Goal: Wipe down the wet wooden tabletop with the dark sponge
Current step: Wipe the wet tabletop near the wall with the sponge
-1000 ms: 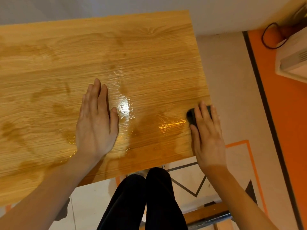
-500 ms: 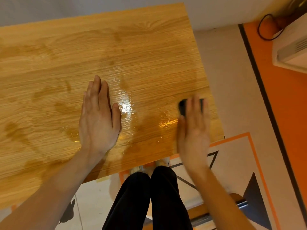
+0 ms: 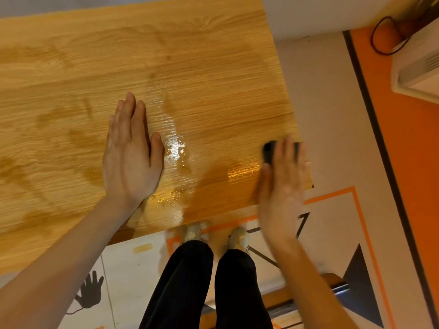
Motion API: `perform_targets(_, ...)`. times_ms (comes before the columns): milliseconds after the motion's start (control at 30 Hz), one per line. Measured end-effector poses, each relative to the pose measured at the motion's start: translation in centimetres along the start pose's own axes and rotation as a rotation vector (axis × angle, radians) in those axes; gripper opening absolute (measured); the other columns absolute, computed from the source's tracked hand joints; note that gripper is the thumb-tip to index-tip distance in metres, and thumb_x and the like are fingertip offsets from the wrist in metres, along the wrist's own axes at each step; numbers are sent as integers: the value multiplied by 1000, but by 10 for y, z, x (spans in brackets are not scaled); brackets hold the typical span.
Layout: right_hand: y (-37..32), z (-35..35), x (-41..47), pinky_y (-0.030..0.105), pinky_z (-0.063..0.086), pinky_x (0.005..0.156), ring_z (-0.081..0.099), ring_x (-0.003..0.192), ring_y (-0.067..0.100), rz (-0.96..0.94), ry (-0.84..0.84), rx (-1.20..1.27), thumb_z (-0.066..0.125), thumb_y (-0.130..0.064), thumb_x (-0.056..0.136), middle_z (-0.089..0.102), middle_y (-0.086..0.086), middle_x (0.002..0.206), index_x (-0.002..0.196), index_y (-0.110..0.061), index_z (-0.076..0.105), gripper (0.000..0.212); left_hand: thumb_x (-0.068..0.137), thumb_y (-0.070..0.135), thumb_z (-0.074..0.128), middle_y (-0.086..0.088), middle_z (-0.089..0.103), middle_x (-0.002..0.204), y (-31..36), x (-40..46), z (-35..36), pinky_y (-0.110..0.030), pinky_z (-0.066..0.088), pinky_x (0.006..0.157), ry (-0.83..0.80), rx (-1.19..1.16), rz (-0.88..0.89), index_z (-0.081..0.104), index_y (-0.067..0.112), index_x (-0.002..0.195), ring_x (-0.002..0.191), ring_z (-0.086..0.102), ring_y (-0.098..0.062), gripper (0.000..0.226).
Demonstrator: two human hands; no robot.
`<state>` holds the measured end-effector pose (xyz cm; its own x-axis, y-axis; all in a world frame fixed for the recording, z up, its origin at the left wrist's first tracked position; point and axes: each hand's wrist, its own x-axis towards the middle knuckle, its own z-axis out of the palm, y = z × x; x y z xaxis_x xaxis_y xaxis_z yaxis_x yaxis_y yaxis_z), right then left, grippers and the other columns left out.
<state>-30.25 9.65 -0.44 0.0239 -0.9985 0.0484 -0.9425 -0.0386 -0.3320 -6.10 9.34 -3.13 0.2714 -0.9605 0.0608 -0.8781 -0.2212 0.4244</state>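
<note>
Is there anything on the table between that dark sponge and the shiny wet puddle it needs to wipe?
Nothing visible. The dark sponge under the right hand has bare wooden tabletop between it and the glossy wet patch. The flat left hand rests beyond the puddle.

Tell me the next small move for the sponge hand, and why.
Probably slide the sponge left, toward the shiny puddle. The right hand presses it flat near the table's right edge, while water still glistens between it and the left hand, which rests flat on the wood. That wet patch looks unwiped.
</note>
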Motion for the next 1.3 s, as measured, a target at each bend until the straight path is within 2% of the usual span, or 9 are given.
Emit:
perform_targets(167, -55, 32, -29, 43, 5, 121, -2, 149, 25, -443, -218, -121, 51, -20, 90, -5, 4, 160, 151, -15, 4, 77, 104, 25, 35, -18, 17, 166, 2, -3, -5, -43, 8, 128, -37, -14, 20, 25, -3, 155, 155, 13, -33, 59)
perform_targets(233, -37, 28, -9, 43, 6, 121, 3, 149, 23, -573, -250, -157, 57, -25, 89, 5, 3, 161, 152, -15, 13, 77, 104, 25, 35, -16, 17, 167, 5, -15, -9, -44, 7, 128, -48, -32, 27, 25, -1, 156, 156, 11, -30, 59)
perform_targets(333, 1, 12, 20, 50, 24, 119, 22, 146, 27, -427, -143, 4, 54, -15, 97, 32, 6, 155, 146, -11, 37, 52, 105, 25, 37, -13, 20, 167, 15, -52, -13, -42, 8, 128, -61, -66, 30, 28, 1, 156, 156, 11, -24, 57)
perform_targets(467, -12, 14, 29, 49, 16, 121, 16, 148, 28, -204, -76, 106, 42, -23, 103, 31, 5, 156, 146, -13, 38, 44, 105, 25, 35, -13, 21, 167, 23, -80, -6, -45, 13, 127, -64, -38, -10, 27, 0, 156, 156, 15, -24, 57)
perform_targets(667, 4, 23, -28, 49, 24, 118, 19, 147, 28, -599, -205, 11, 47, -23, 97, 29, 4, 157, 146, -16, 38, 51, 106, 24, 33, -15, 22, 166, 20, -83, 3, -45, 16, 127, -24, 28, 15, 27, -2, 156, 156, 16, -26, 56)
perform_targets(967, -46, 40, -31, 37, 3, 122, 17, 148, 24, -628, -206, 122, 55, -18, 98, 30, 0, 157, 146, -17, 39, 50, 106, 24, 33, -13, 21, 166, 22, -80, 1, -41, 15, 127, -25, 59, 4, 26, 1, 157, 156, 17, -25, 56)
perform_targets(1100, 6, 24, -18, 42, 16, 122, 22, 146, 27, -773, -182, 61, 50, -11, 97, 33, 4, 155, 145, -14, 39, 50, 105, 23, 34, -12, 23, 166, 22, -81, -1, -40, 15, 127, -12, 62, 4, 28, 2, 156, 155, 18, -26, 55)
perform_targets(1200, 69, 3, 6, 47, 24, 119, 25, 144, 31, -589, -52, -21, 58, -2, 93, 37, 12, 151, 145, -9, 33, 58, 105, 23, 35, -13, 24, 166, 25, -81, 0, -39, 14, 127, -5, 63, -4, 29, 2, 156, 155, 19, -26, 55)
perform_targets(1300, 86, -3, 11, 52, 18, 120, 18, 146, 29, -260, 29, 120, 39, -17, 103, 33, 10, 155, 146, -8, 33, 44, 105, 22, 35, -13, 24, 166, 25, -81, 1, -39, 14, 127, -2, 69, -8, 29, 2, 156, 155, 20, -26, 55)
